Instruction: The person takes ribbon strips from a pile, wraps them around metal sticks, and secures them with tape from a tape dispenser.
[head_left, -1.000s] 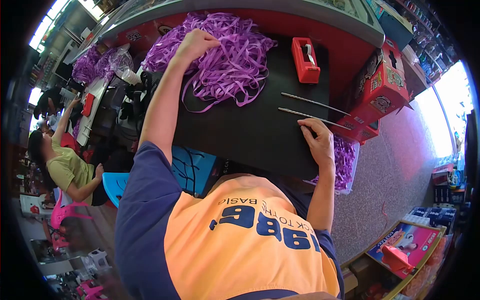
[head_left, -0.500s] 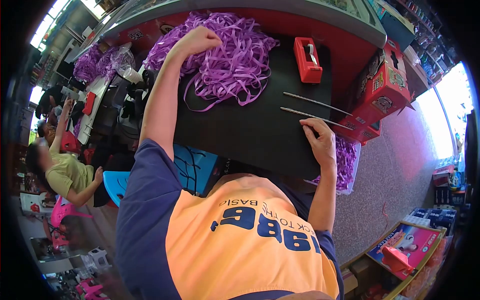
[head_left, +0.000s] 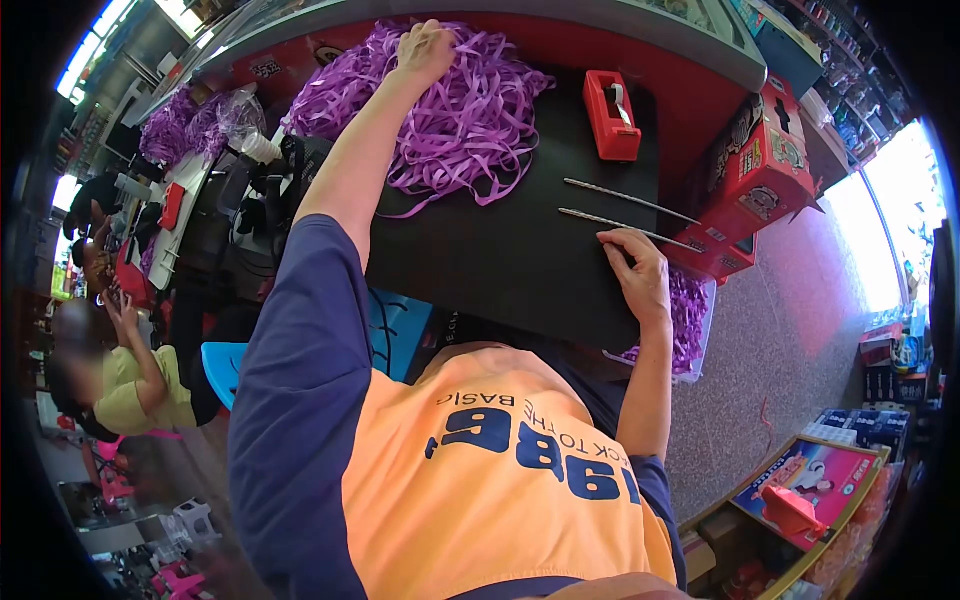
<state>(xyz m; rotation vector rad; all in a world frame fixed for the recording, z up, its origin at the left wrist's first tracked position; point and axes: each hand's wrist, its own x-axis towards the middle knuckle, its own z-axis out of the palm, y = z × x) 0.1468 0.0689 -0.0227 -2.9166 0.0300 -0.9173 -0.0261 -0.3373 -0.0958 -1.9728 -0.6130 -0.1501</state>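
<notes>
A large heap of purple ribbon [head_left: 470, 130] lies at the back of the black table [head_left: 480, 260]. My left hand [head_left: 427, 50] is on the far part of the heap, its fingers bent down at the ribbon; what they hold, if anything, is hidden. My right hand [head_left: 638, 268] rests near the table's right edge, thumb and index finger a little apart, with nothing visible between them. Just beyond it lie two thin metal rods [head_left: 625, 227], side by side. A red tape dispenser [head_left: 612, 115] stands behind the rods.
Red boxes [head_left: 760, 160] stand at the right edge. Below them, a clear bin [head_left: 690, 325] holds purple ribbon pieces. A blue stool [head_left: 400, 325] is at the table's front left. Farther left, a person [head_left: 150, 385] sits near a white table with more ribbon.
My left hand has moved away from me and slightly right over the heap. My right hand has barely moved. The person at left has drawn both hands together.
</notes>
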